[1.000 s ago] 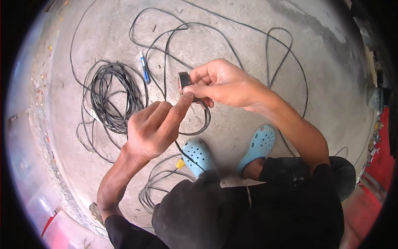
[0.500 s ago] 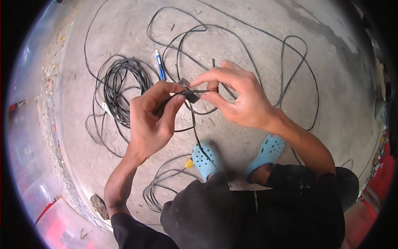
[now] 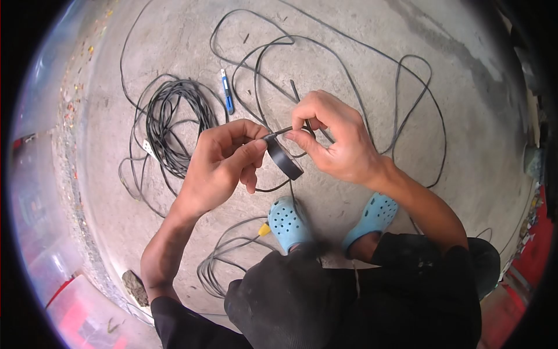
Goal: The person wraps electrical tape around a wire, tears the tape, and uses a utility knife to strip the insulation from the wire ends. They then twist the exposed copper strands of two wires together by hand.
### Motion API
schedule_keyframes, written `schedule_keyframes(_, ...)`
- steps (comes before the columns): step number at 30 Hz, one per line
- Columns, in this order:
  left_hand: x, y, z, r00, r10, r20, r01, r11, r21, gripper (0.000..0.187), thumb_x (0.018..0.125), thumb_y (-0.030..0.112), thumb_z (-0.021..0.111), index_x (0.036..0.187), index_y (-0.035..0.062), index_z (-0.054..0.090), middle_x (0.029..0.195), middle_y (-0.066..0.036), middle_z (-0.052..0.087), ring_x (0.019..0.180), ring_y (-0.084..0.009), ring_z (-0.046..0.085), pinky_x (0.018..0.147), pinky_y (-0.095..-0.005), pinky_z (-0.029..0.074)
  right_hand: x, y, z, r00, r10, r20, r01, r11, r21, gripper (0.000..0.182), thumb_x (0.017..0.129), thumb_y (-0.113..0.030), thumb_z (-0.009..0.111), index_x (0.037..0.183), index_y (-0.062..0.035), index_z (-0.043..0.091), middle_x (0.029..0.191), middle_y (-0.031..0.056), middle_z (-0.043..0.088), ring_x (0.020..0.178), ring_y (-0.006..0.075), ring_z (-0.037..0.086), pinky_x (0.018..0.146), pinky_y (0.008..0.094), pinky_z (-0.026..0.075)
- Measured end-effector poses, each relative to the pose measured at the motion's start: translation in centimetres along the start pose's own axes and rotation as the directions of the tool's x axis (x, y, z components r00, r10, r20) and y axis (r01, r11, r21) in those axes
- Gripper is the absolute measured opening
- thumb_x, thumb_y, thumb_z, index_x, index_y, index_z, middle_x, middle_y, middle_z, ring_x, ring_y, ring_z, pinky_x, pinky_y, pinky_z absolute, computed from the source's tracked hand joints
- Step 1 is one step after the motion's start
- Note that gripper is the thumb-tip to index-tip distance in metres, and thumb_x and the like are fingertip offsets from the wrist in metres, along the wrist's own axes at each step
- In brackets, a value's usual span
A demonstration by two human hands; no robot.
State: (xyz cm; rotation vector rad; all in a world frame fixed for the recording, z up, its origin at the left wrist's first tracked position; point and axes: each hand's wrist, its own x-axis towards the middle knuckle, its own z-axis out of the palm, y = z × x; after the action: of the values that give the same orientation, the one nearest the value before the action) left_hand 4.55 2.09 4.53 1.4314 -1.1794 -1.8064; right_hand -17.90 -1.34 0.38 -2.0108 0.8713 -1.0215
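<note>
- Left hand (image 3: pixel 224 166): thumb and fingers nipped tight on a thin black cable (image 3: pixel 283 131), right about where the tape meets it. Other fingers are loosely curled.
- Right hand (image 3: pixel 337 135) has the same cable in a thumb-and-finger pinch, just to the right of the left one. Small gap between the two, with a short bit of cable running across it.
- The roll of black tape (image 3: pixel 285 160) is in that middle spot too, dangling on the near side of the cable, off the floor, tilted down to the right.
- Over to the left on the concrete floor (image 3: pixel 349 70) there's a big messy cable coil (image 3: pixel 152 125), and a blue cutter (image 3: pixel 226 93) lies just right of it, on the far side of the hands.
- Near side: two light blue clogs (image 3: pixel 288 224), with a yellow piece (image 3: pixel 264 229) next to the left one.
- Near left, a stone (image 3: pixel 135 288) sits by the left forearm.
</note>
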Motion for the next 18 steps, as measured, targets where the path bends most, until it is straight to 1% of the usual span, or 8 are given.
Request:
schedule_keyframes(4,0.4,-0.1,-0.2,0.999,-0.04,-0.002,0.04,0.99,-0.133,0.016,0.1,0.011,0.06,0.098,-0.0042,0.063,0.073,-0.003,0.059,0.052,-0.0085,0.057,0.047,-0.0221,0.045,-0.8,0.3,0.1,0.98,-0.198,-0.011,0.191,0.959,-0.208,0.022,0.075,-0.006,0.082,0.09,-0.0112,0.067,0.095,0.0032,0.06,0.077,0.0205,0.063,0.06,0.0317,0.053)
schedule_keyframes(7,0.5,-0.1,-0.3,0.998,-0.061,0.016,0.063,0.972,-0.228,0.015,0.099,0.011,0.06,0.096,-0.0038,0.063,0.071,-0.003,0.058,0.051,-0.0086,0.057,0.045,-0.0228,0.044,-1.2,0.9,-0.1,0.911,-0.412,0.024,0.4,0.867,-0.298,0.028,0.071,-0.009,0.086,0.093,-0.0147,0.07,0.101,0.0023,0.058,0.077,0.0179,0.063,0.058,0.0293,0.053)
schedule_keyframes(9,0.5,-0.1,-0.3,0.995,-0.082,0.047,0.092,0.962,-0.256,0.015,0.1,0.01,0.059,0.096,-0.0037,0.063,0.07,-0.003,0.058,0.051,-0.0085,0.055,0.043,-0.0234,0.043,-1.7,1.5,0.5,0.915,-0.403,-0.026,0.376,0.874,-0.308,0.035,0.067,-0.009,0.086,0.098,-0.0185,0.074,0.102,0.0013,0.059,0.081,0.0184,0.062,0.059,0.0294,0.052)
schedule_keyframes(11,0.5,-0.1,-0.2,0.992,-0.106,0.075,0.124,0.939,-0.32,0.014,0.099,0.009,0.058,0.096,-0.0035,0.064,0.07,-0.002,0.057,0.048,-0.0071,0.05,0.041,-0.0232,0.038,-2.3,1.9,0.8,0.917,-0.393,-0.075,0.351,0.88,-0.322,0.043,0.063,-0.01,0.087,0.103,-0.0223,0.078,0.104,0.0004,0.059,0.084,0.0189,0.061,0.061,0.0296,0.051)
schedule_keyframes(14,0.7,-0.1,0.1,0.981,-0.15,0.12,0.184,0.915,-0.359,0.014,0.099,0.008,0.058,0.097,-0.0033,0.065,0.069,-0.002,0.057,0.046,-0.0046,0.041,0.04,-0.0227,0.03,-2.3,2.1,1.2,0.896,-0.424,-0.131,0.375,0.881,-0.287,0.045,0.062,-0.009,0.086,0.104,-0.0252,0.08,0.103,-0.0006,0.06,0.09,0.021,0.059,0.069,0.0326,0.049)
schedule_keyframes(16,0.8,-0.1,0.5,0.973,-0.188,0.137,0.226,0.907,-0.355,0.012,0.097,0.003,0.052,0.097,-0.0025,0.063,0.066,-0.002,0.055,0.044,-0.0011,0.036,0.038,-0.0191,0.019,-2.3,1.6,0.8,0.909,-0.408,-0.086,0.366,0.88,-0.303,0.045,0.061,-0.007,0.086,0.102,-0.0258,0.08,0.102,-0.0006,0.061,0.091,0.022,0.059,0.072,0.0342,0.048)
schedule_keyframes(17,0.8,-0.1,0.6,0.971,-0.188,0.148,0.229,0.907,-0.354,0.011,0.097,0.003,0.053,0.096,-0.0025,0.063,0.066,-0.003,0.055,0.044,-0.001,0.035,0.038,-0.0195,0.018,-2.3,1.3,0.6,0.914,-0.4,-0.062,0.363,0.878,-0.312,0.044,0.061,-0.007,0.086,0.101,-0.0262,0.081,0.102,-0.0006,0.062,0.092,0.0226,0.059,0.074,0.0351,0.048)
schedule_keyframes(18,0.8,0.0,0.5,0.969,-0.189,0.158,0.234,0.906,-0.352,0.011,0.098,0.003,0.054,0.095,-0.0025,0.063,0.066,-0.003,0.055,0.044,-0.0009,0.035,0.038,-0.0199,0.018,-1.8,1.3,0.6,0.899,-0.432,-0.069,0.394,0.868,-0.303,0.035,0.063,-0.008,0.085,0.095,-0.0215,0.08,0.1,-0.0004,0.064,0.091,0.0233,0.059,0.074,0.0346,0.048)
